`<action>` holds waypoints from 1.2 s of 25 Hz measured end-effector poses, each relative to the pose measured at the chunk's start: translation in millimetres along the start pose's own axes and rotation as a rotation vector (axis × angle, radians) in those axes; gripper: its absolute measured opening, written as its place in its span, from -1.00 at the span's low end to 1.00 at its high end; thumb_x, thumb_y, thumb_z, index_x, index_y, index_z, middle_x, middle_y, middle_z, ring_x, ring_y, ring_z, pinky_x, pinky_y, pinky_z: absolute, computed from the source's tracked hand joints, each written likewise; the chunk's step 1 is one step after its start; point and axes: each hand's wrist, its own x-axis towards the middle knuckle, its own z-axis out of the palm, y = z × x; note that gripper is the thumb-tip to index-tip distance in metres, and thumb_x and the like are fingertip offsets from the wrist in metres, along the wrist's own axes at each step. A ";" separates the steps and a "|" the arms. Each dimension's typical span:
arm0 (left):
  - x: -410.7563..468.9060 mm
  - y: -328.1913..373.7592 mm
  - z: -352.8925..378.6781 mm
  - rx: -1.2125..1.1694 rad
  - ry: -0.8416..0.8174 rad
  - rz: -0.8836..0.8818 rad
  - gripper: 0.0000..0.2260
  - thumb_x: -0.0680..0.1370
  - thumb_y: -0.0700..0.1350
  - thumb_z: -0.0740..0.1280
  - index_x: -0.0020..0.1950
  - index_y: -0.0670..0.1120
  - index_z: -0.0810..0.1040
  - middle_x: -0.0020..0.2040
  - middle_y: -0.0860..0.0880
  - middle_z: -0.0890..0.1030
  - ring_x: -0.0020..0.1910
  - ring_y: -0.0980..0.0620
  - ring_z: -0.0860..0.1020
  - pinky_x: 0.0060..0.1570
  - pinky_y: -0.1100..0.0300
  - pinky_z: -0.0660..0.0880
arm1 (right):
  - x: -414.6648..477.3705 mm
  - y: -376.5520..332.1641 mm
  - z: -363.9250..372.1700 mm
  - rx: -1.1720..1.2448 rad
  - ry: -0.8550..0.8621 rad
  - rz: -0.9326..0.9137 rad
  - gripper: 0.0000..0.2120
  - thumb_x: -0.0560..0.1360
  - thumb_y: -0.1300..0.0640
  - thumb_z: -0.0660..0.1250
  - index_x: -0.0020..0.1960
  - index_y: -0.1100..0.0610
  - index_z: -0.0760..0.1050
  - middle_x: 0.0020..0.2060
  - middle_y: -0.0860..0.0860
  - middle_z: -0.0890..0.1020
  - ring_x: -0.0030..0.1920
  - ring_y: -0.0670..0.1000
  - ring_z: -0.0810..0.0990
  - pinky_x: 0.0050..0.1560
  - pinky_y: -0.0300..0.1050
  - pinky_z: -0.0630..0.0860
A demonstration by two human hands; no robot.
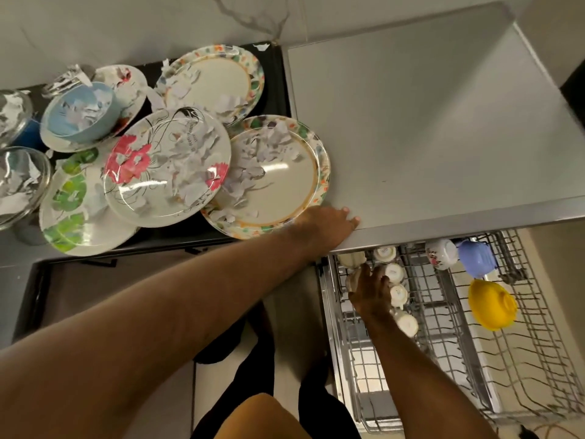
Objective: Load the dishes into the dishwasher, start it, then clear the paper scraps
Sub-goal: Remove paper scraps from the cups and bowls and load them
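Note:
Several plates strewn with torn paper scraps (190,172) lie on a black cooktop (278,90). Nearest me is a floral-rimmed plate (285,182), overlapped by a red-flower plate (164,166). My left hand (332,221) rests flat on the counter edge beside the floral-rimmed plate, fingers straight. Below, the dishwasher's upper rack (443,327) is pulled out. My right hand (370,293) reaches into its left side among several upturned white cups (399,294); whether it grips one is hidden.
A steel counter (427,128) spans the right. The rack holds a yellow bowl (492,304), a blue bowl (476,258) and a flowered cup (440,253). On the left stand a light-blue bowl (79,112), a green-flower plate (72,207) and glass bowls (19,182).

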 end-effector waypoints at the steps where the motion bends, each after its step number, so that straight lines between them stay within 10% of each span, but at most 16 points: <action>1: -0.2 -1.7 0.1 -0.015 0.010 0.005 -0.38 0.69 -0.20 0.21 0.69 -0.06 0.01 0.65 -0.18 0.15 0.52 -0.21 0.36 0.29 -0.10 0.51 | 2.4 -0.2 3.4 0.002 -0.010 0.010 -0.08 0.53 -0.11 0.47 0.67 0.08 0.00 0.61 0.31 0.10 0.56 0.34 0.24 0.51 0.15 0.37; 17: 0.3 0.7 6.7 -0.022 0.004 -0.051 -0.21 0.62 -0.27 0.35 0.70 -0.01 -0.06 0.68 -0.13 0.07 0.56 -0.23 0.29 0.31 -0.15 0.52 | -34.9 13.0 -16.5 0.126 0.044 -0.078 -0.14 0.53 0.13 0.49 0.64 0.29 0.06 0.51 0.30 0.31 0.40 0.27 0.49 0.31 0.06 0.54; 30: -27.6 8.7 29.3 -0.171 0.294 -0.059 -0.50 0.60 -0.26 0.31 0.54 -0.15 0.31 0.49 -0.19 0.40 0.45 -0.19 0.42 0.34 -0.11 0.48 | -107.7 -18.9 -156.8 0.103 0.561 -0.390 -0.79 0.66 -0.04 0.26 0.03 0.09 0.55 -0.11 0.02 0.61 -0.09 0.09 0.58 -0.11 -0.03 0.46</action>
